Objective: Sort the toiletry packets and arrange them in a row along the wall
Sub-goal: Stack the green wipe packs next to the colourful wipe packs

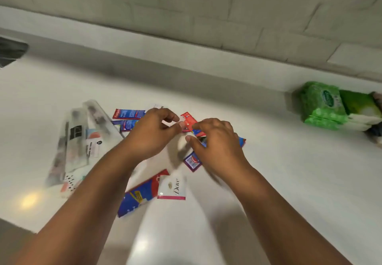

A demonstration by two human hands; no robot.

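Observation:
Toiletry packets lie scattered on a white counter. My left hand pinches a small red packet between thumb and fingers above the pile. My right hand hovers just right of it with curled fingers over blue and red packets and a purple one; whether it holds anything is unclear. Two blue toothpaste packets lie behind my left hand. A white Dove sachet and a large blue and red packet lie near me. Clear wrapped packets lie at the left.
A grey tiled wall with a low ledge runs along the back of the counter. Green tissue packs stand against the ledge at the right. A dark sink corner shows at the far left.

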